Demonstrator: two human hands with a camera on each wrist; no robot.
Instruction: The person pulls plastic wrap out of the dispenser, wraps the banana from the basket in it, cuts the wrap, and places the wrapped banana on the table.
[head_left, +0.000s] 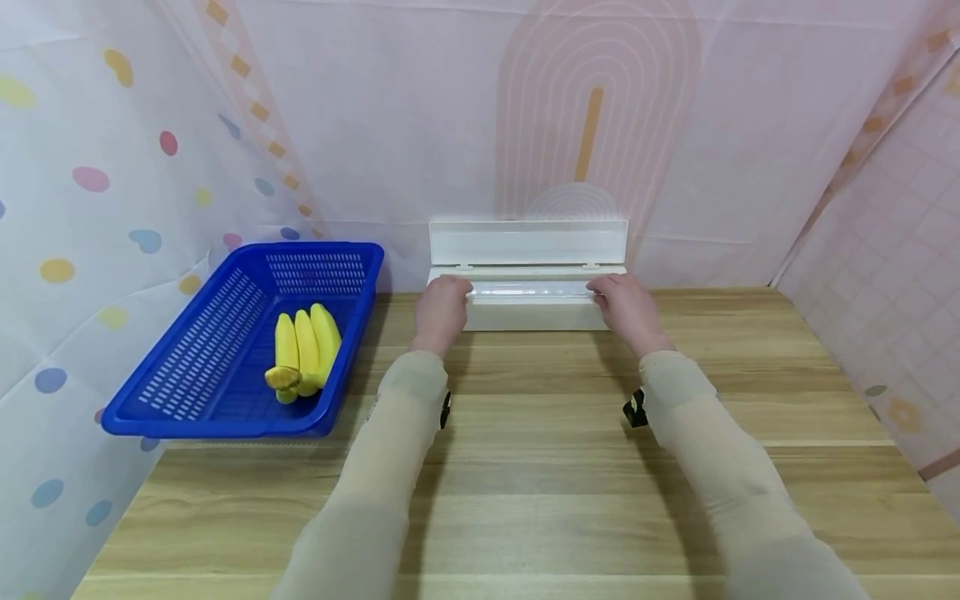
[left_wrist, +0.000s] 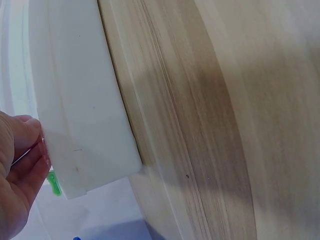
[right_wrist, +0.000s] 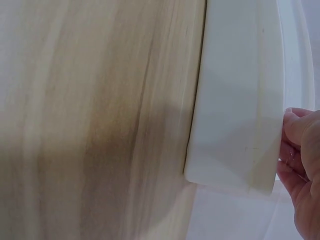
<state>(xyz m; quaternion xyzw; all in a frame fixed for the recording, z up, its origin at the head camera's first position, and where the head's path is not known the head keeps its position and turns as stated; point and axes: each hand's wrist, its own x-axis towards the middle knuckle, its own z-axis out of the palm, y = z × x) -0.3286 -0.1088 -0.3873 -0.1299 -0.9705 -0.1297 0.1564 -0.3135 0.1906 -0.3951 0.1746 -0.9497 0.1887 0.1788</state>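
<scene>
At table's back edge, left hand (head_left: 441,310) and right hand (head_left: 628,308), fingers curled, gripping open white dispenser box (head_left: 528,310) ends

A wooden table (head_left: 525,467) stands against pale fabric walls (head_left: 420,108) patterned with coloured dots and pink arches.

Beige long sleeves on both arms; black straps at wrists; hands bare.
</scene>
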